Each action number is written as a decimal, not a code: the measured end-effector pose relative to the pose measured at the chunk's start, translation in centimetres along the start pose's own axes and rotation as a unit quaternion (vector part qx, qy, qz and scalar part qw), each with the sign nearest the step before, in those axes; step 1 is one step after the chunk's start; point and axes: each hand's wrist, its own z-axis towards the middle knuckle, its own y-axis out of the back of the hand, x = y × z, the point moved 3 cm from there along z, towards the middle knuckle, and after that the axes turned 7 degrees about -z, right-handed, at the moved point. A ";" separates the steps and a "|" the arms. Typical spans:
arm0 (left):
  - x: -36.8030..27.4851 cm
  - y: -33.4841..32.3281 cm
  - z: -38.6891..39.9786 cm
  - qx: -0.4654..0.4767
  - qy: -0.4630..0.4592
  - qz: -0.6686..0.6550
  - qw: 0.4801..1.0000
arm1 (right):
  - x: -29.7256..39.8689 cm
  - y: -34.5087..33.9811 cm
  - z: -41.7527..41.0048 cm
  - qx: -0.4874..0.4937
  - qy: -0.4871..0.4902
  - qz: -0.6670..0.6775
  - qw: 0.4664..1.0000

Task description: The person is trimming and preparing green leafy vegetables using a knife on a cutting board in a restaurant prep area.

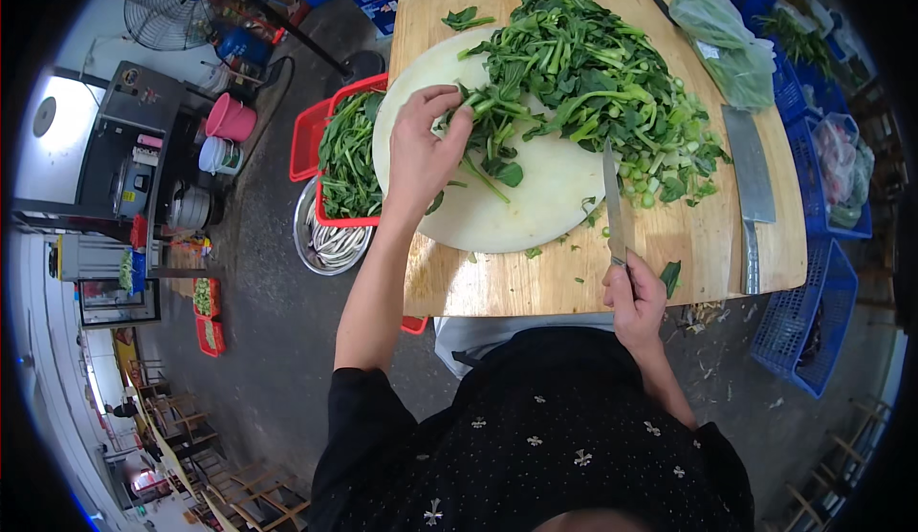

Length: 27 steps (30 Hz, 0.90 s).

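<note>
My left hand is over the left part of a round white cutting board, its thumb and fingers closed around some leafy green stems. In my right hand is the handle of a kitchen knife. Its blade points away from me, past the board's right edge, with the tip at the pile of greens. That large pile of cut leafy greens covers the far right of the board and spills onto the wooden table. Short chopped stem pieces lie along its near right side.
A cleaver and a plastic bag of greens lie at the table's right. Left of the table are a red basket of greens and a metal bowl of pale long vegetables. Blue crates stand right; a fan stands far left.
</note>
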 end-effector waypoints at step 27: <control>3.8 3.4 -6.9 0.077 0.399 -0.382 0.830 | 0.1 -0.4 0.5 -0.006 -0.006 -0.027 1.000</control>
